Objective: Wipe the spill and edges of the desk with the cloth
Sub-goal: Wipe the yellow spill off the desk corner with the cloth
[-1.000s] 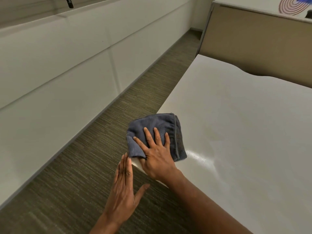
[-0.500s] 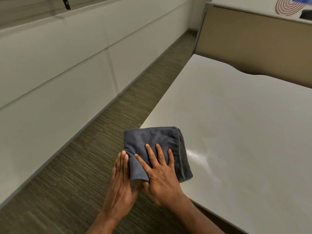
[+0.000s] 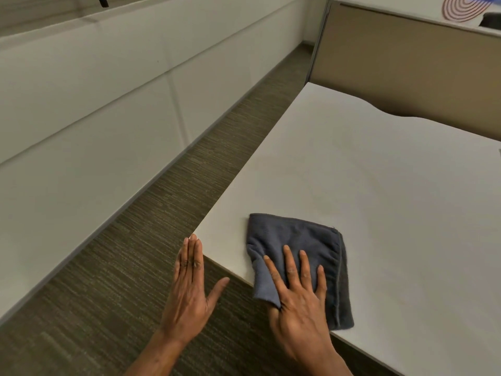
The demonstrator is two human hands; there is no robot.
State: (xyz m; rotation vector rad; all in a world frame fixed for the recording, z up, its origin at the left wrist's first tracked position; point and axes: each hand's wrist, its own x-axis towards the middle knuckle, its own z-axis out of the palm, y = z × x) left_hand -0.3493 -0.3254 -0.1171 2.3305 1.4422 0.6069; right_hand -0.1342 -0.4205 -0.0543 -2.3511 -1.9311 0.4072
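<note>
A folded dark blue-grey cloth (image 3: 298, 245) lies on the white desk (image 3: 366, 191), overhanging its near edge a little right of the near-left corner. My right hand (image 3: 301, 299) presses flat on the cloth's near half, fingers spread, thumb tucked under the hanging flap. My left hand (image 3: 191, 289) is held flat and upright just off the desk's corner, fingers together, thumb out, holding nothing. I see no liquid on the desk surface.
A beige partition panel (image 3: 406, 66) stands along the desk's far edge. To the left runs a strip of striped brown carpet (image 3: 162, 207), bounded by a long white wall (image 3: 81, 118).
The cloth and my right hand have slid right along the near edge, away from the corner. My left hand has separated from the cloth and stays by the corner.
</note>
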